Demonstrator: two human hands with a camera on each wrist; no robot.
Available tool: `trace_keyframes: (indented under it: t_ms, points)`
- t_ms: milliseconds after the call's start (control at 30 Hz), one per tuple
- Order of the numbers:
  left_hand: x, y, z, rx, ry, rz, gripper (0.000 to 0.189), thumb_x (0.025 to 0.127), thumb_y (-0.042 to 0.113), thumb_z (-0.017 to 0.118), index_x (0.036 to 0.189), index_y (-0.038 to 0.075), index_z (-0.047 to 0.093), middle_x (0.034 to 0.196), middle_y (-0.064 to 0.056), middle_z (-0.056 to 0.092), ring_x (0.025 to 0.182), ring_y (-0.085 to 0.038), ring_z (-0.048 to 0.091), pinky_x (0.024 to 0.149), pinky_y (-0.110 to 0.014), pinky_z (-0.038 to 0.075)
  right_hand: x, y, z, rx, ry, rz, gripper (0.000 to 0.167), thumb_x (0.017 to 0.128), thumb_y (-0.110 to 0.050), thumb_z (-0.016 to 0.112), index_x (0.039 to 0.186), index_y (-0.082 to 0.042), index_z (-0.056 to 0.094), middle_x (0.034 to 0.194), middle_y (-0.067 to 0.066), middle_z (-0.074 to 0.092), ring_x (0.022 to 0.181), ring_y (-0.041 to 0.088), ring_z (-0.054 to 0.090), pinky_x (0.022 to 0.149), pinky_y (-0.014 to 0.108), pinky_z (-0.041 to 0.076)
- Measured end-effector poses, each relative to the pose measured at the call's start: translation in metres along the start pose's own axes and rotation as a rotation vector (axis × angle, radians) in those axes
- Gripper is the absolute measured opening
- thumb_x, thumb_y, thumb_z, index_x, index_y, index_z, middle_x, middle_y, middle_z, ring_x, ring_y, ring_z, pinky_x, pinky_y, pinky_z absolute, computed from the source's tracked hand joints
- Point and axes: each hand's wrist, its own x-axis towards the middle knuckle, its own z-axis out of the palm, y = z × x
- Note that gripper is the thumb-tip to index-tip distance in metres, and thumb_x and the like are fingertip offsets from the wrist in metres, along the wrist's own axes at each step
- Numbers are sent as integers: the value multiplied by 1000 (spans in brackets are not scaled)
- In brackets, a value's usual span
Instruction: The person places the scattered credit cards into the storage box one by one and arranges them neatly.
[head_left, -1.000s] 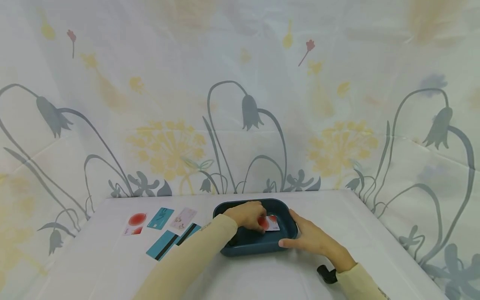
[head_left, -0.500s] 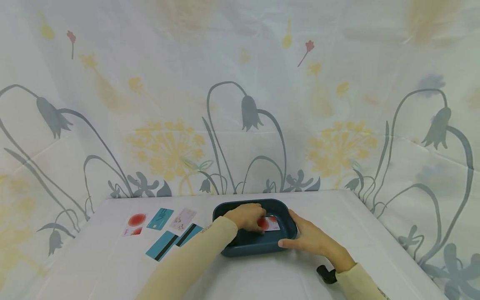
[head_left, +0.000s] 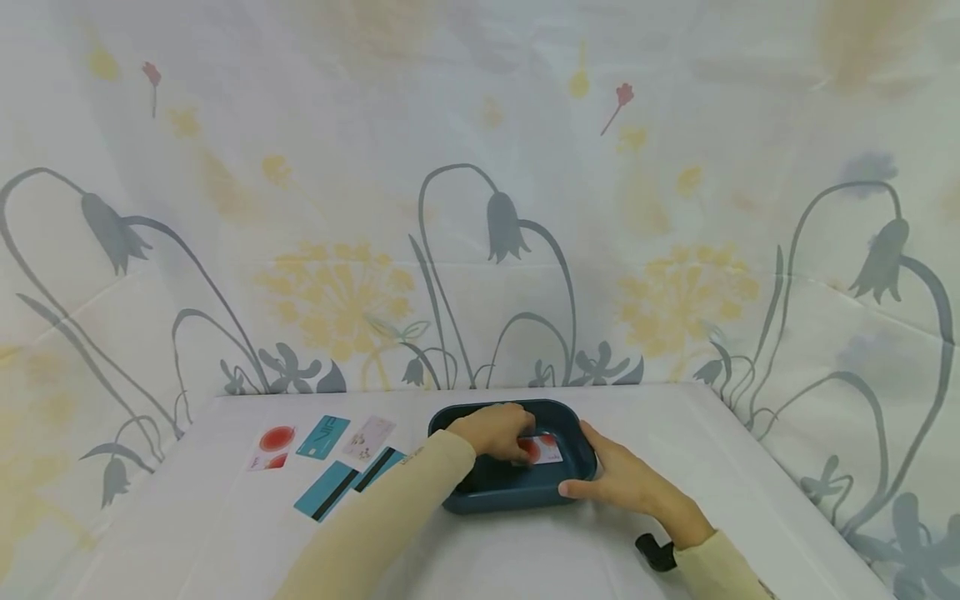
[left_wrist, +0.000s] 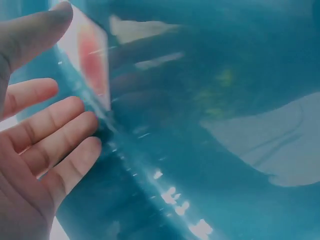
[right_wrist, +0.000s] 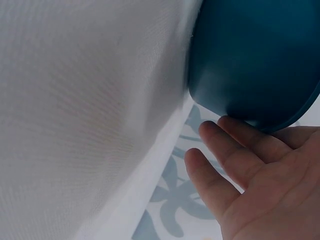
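My left hand [head_left: 495, 429] reaches down into a dark teal plastic tray [head_left: 517, 500] with rounded corners. Inside it lies a white card with red spots [head_left: 546, 448], right by my left thumb. In the left wrist view the thumb overlaps one end of this card [left_wrist: 92, 62], while the other fingers [left_wrist: 60, 132] are loosely extended and apart from it. At the tray's right end, my right hand [head_left: 622, 475] holds it with the thumb at the front and the fingers round the side. In the right wrist view those fingers touch the tray's outer wall [right_wrist: 260, 55].
Left of the tray several cards lie on the white table: a red-spotted card [head_left: 273, 447], a teal VIP card [head_left: 322, 437], a pale floral card [head_left: 369, 437] and teal striped cards [head_left: 326, 490]. A black object [head_left: 656, 552] sits by my right wrist. Behind hangs a flowered curtain [head_left: 480, 250].
Both hands keep their places at the tray, and the cards stay where they were. The whole head view has shifted very slightly.
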Motion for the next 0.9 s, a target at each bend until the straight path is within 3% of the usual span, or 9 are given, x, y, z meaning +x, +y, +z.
trace_keyframes:
  t_ms: [233, 467, 667, 900]
  points:
    - [-10, 3, -25, -33, 21, -23, 50, 83, 44, 71, 123, 16, 62, 113, 3, 62, 97, -9, 56, 89, -28, 46, 0, -1, -1, 5, 7, -1, 108, 76, -56, 72, 150, 1, 18, 151, 19, 30, 136, 37, 32, 105, 57, 28]
    - [-37, 1, -45, -63, 68, -37, 56, 84, 45, 69, 130, 16, 57, 114, 1, 60, 101, -11, 58, 89, -31, 47, 0, -2, -1, -4, 12, -13, 107, 76, -55, 72, 151, 0, 19, 150, 19, 32, 135, 38, 34, 104, 58, 29]
    - [-67, -6, -48, -49, 123, -32, 54, 85, 45, 68, 130, 16, 57, 107, 2, 59, 95, -12, 57, 89, -33, 46, 0, -1, 0, 3, 10, 8, 107, 76, -54, 73, 150, 2, 19, 150, 20, 31, 135, 39, 33, 105, 59, 28]
    - [-99, -18, -37, -54, 229, -39, 53, 86, 45, 67, 128, 13, 59, 110, -1, 59, 97, -14, 58, 86, -34, 48, 0, 3, 1, -13, 11, 4, 107, 76, -54, 72, 150, 2, 19, 151, 19, 30, 137, 36, 32, 106, 56, 27]
